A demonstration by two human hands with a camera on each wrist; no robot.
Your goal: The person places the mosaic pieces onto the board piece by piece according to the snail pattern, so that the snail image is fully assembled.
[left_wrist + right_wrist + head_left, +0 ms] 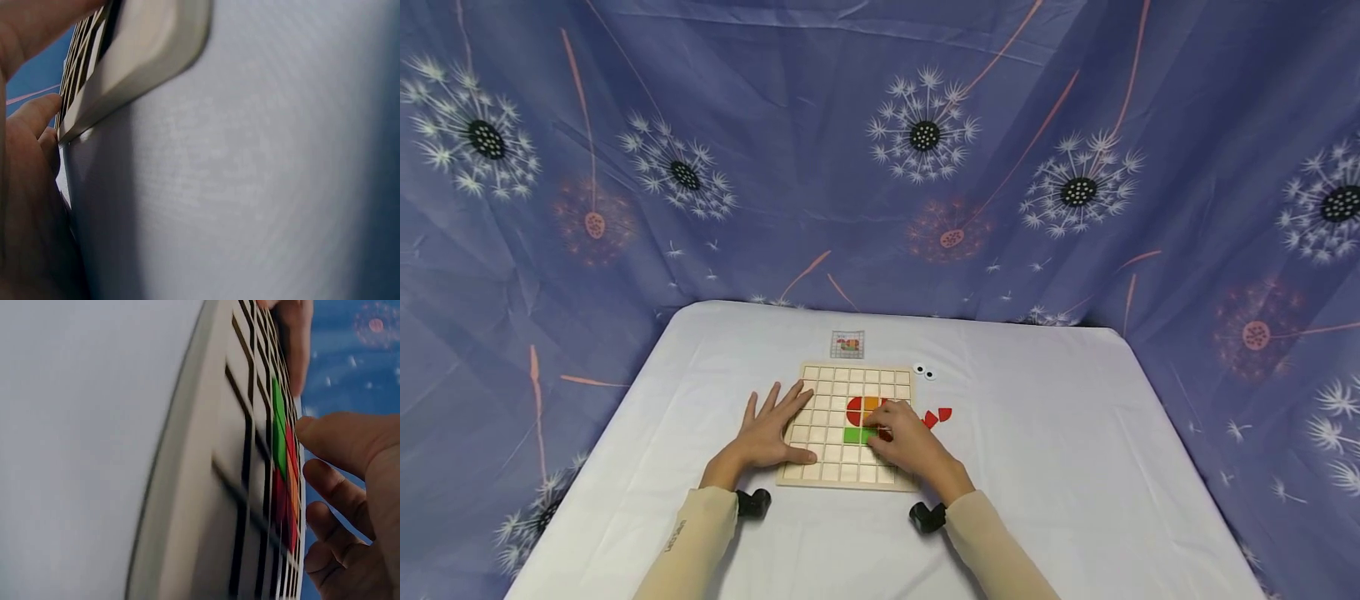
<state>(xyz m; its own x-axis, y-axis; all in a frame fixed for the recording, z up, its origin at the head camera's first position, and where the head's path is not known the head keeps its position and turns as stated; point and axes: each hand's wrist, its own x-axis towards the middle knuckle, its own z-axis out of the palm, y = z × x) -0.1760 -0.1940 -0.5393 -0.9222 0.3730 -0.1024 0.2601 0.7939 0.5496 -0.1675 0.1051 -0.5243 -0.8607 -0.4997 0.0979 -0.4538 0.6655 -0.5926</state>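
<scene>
A pale wooden grid board [842, 474] lies on the table. My left hand [767, 432] rests along its left edge, fingers spread and thumb reaching over the lower squares. On the board's middle sit green pieces [852, 435], an orange piece [871, 403] and rounded red pieces [853, 412]. Over these pieces is my right hand [910, 437], which covers part of them in the head view. The right wrist view shows its thumb and loosely bent fingers [331, 481] at the coloured pieces, with nothing visible between them. Whether the fingertips touch a piece is hard to tell.
Beside the board's right edge lie loose red pieces [945, 413], partly behind the right hand. Two round eye pieces [930, 375] are near its upper right corner. A small pattern card [847, 344] lies beyond the board on the white cloth [1075, 467].
</scene>
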